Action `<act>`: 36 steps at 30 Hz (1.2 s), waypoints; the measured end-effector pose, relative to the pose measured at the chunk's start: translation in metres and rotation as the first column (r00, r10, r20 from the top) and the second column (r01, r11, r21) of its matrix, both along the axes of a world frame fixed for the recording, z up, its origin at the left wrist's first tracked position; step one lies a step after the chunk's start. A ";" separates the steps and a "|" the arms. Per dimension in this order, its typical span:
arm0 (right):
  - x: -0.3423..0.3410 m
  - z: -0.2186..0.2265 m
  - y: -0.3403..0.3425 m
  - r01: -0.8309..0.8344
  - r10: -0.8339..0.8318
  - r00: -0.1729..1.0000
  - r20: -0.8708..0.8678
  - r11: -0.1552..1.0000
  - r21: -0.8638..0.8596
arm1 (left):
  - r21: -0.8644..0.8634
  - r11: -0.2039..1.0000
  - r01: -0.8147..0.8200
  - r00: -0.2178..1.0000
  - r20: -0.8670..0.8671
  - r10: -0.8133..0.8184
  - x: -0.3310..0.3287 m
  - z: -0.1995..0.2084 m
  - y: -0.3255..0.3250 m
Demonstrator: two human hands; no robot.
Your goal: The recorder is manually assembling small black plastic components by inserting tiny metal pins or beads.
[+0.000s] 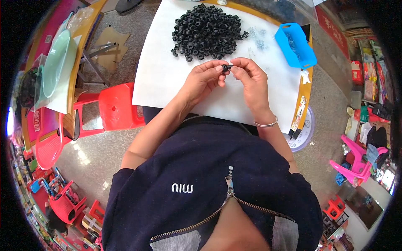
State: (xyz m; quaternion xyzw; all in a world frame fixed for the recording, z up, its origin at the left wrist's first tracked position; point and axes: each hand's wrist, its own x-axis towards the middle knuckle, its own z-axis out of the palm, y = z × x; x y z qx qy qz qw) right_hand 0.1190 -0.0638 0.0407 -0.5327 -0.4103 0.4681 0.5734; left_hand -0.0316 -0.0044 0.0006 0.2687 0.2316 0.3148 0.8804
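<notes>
Over the near middle of the white table [161,81], my two hands meet. My left hand [205,79] pinches a small black ring-like part [225,68] between thumb and fingertips. From the other side, my right hand [250,81] is closed, its thumb and forefinger pressed together at the edge of that part. Whatever sits between the right fingertips is too small to make out. Just beyond lies a large heap of similar black parts [207,31], several of them loose at its edge.
A blue plastic basket [307,58] holding tiny pieces stands at the table's far right. Small bits [259,39] lie scattered between heap and basket. On the left are a red stool [115,106] and a pale green basin [58,62] on another table. A pink chair [356,157] stands far right.
</notes>
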 end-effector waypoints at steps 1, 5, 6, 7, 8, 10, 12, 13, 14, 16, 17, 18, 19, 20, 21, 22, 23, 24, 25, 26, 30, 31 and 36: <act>-0.001 0.002 -0.001 -0.001 0.001 0.999 0.034 1.000 0.012 | 0.003 1.000 0.000 1.000 -0.001 0.000 0.000 0.000 0.000; 0.001 -0.005 -0.001 -0.009 -0.005 0.971 0.240 0.998 0.055 | -0.019 1.000 -0.013 1.000 0.019 0.013 0.000 0.002 -0.001; 0.000 -0.002 -0.001 -0.007 -0.007 0.967 0.255 0.999 0.051 | -0.017 1.000 -0.011 1.000 0.021 0.011 0.000 0.001 0.000; 0.000 0.001 -0.001 -0.005 -0.008 0.963 0.270 0.999 0.047 | -0.015 1.000 -0.009 1.000 0.023 0.010 0.000 0.000 0.000; 0.000 0.001 -0.001 -0.007 -0.013 0.952 0.307 0.998 0.064 | -0.015 1.000 -0.016 1.000 0.019 0.016 0.000 0.000 0.000; 0.001 0.003 -0.001 -0.012 -0.026 0.925 0.379 0.995 0.098 | -0.013 1.000 -0.026 1.000 0.011 0.027 0.001 0.001 -0.001; 0.003 0.006 -0.001 -0.036 0.000 0.910 0.415 0.996 0.078 | -0.011 1.000 -0.027 1.000 0.000 0.027 0.000 0.002 -0.001; 0.004 0.007 -0.001 -0.047 0.014 0.901 0.433 0.997 0.067 | -0.010 1.000 -0.027 1.000 -0.006 0.027 0.000 0.002 -0.001; 0.004 0.007 -0.001 -0.052 0.008 0.886 0.464 0.995 0.082 | 0.002 0.999 -0.033 0.999 -0.017 0.033 0.000 0.001 -0.001; 0.005 0.007 0.000 -0.062 -0.004 0.853 0.523 0.992 0.109 | 0.024 0.999 -0.044 0.998 -0.039 0.045 -0.001 -0.001 -0.001; 0.005 0.005 0.000 -0.066 -0.020 0.838 0.546 0.988 0.136 | 0.042 0.998 -0.048 0.997 -0.053 0.050 -0.001 -0.001 0.000; 0.005 0.002 0.001 -0.068 -0.037 0.821 0.569 0.984 0.164 | 0.060 0.997 -0.049 0.996 -0.066 0.053 -0.001 -0.001 0.000; 0.005 0.001 0.001 -0.072 -0.056 0.805 0.591 0.979 0.190 | 0.078 0.996 -0.051 0.995 -0.079 0.057 -0.001 -0.001 0.001; 0.005 0.001 0.000 -0.076 -0.055 0.800 0.597 0.978 0.192 | 0.099 0.994 -0.051 0.993 -0.102 0.061 0.000 0.000 0.001; 0.005 0.000 0.000 -0.080 -0.054 0.797 0.602 0.978 0.194 | 0.119 0.992 -0.052 0.990 -0.125 0.066 0.000 0.002 0.001; 0.005 0.000 0.000 -0.084 -0.053 0.793 0.607 0.977 0.195 | 0.140 0.989 -0.051 0.986 -0.147 0.072 0.000 0.003 0.001; 0.006 0.000 0.000 -0.087 -0.053 0.790 0.610 0.976 0.198 | 0.147 0.988 -0.044 0.986 -0.151 0.067 0.000 0.002 0.001; 0.006 0.000 0.000 -0.089 -0.054 0.788 0.613 0.976 0.201 | 0.155 0.987 -0.037 0.986 -0.155 0.062 0.000 0.002 0.002; 0.006 0.000 0.000 -0.091 -0.056 0.785 0.616 0.975 0.204 | 0.163 0.986 -0.030 0.986 -0.159 0.056 0.000 0.001 0.002; 0.005 0.000 0.000 -0.079 -0.059 0.793 0.607 0.977 0.199 | 0.173 0.984 -0.029 0.986 -0.158 0.057 0.000 -0.001 0.002; 0.002 -0.002 -0.001 -0.050 -0.072 0.805 0.589 0.981 0.188 | 0.202 0.979 -0.027 0.985 -0.161 0.060 0.001 -0.004 0.002; 0.002 -0.002 -0.001 -0.047 -0.074 0.805 0.589 0.981 0.187 | 0.205 0.978 -0.027 0.984 -0.164 0.062 0.002 -0.004 0.002; 0.005 -0.008 0.001 -0.175 -0.174 0.621 0.764 0.919 0.352 | 0.279 0.960 -0.033 0.973 -0.210 0.095 0.004 -0.003 0.001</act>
